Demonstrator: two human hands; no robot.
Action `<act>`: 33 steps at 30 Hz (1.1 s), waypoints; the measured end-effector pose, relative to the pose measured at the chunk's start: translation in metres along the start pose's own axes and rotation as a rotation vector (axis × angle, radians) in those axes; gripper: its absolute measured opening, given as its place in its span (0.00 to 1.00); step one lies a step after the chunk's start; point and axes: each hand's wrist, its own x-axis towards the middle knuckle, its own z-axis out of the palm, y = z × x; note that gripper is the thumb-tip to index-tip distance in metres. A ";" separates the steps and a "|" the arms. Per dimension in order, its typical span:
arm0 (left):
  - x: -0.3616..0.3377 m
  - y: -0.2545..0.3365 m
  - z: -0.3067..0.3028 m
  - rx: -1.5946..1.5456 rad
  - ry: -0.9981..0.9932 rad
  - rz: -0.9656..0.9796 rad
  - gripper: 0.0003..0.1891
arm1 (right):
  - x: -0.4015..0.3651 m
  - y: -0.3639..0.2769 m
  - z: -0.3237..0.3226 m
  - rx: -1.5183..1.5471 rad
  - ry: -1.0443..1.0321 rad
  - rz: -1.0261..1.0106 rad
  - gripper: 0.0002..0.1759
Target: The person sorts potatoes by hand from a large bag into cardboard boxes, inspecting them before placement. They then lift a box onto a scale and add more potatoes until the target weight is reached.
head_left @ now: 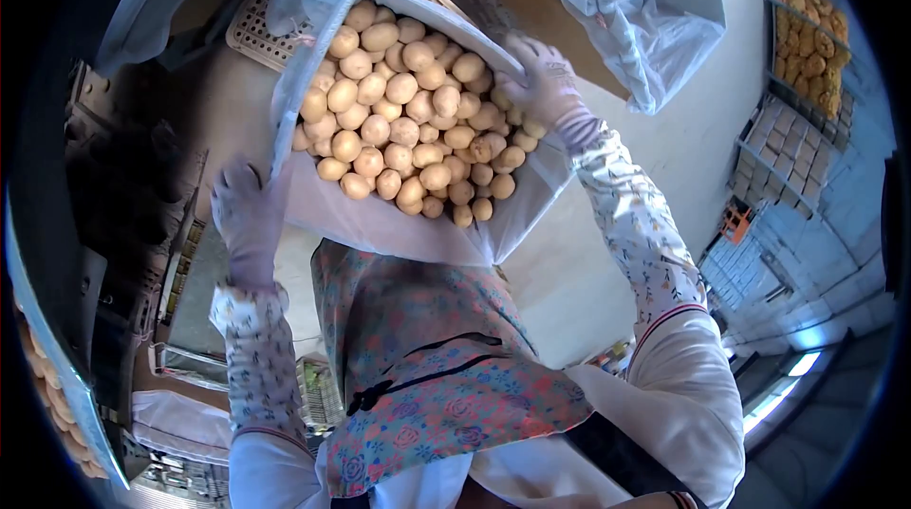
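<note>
the potatoes [403, 120] are round to oval, pale yellow-brown, and they lie in a big heap inside the whitish plastic liner [408, 224], in the middle of the scene. one potato at the right side of the heap is darker and rougher (it looks brown in patches). the right hand [546, 87], in a pale glove, is at the far right rim of the liner; its fingers are bent close together, and the rim is pinched between thumb and fingers. the left hand [249, 220], gloved also, is at the left side of the liner; its fingers are open and a little spread, but i cannot tell if the thumb touches the rim. a beige crate [254, 35] with holes stands at the far left, and a crumpled plastic bag [655, 20] lies at the far right.
</note>
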 end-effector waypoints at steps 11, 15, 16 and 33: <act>-0.001 0.001 0.009 -0.207 -0.507 -0.434 0.29 | 0.204 -0.174 -0.018 -0.471 -0.589 -0.069 0.17; -0.001 -0.013 0.020 -0.364 -0.540 -0.509 0.28 | 0.196 -0.168 -0.004 -0.510 -0.473 -0.211 0.18; -0.004 -0.014 0.018 -0.389 -0.541 -0.519 0.27 | 0.190 -0.164 -0.003 -0.515 -0.442 -0.244 0.19; -0.098 0.004 0.088 -1.089 -0.124 -0.622 0.18 | 0.095 -0.115 -0.045 -0.212 -0.247 -0.225 0.18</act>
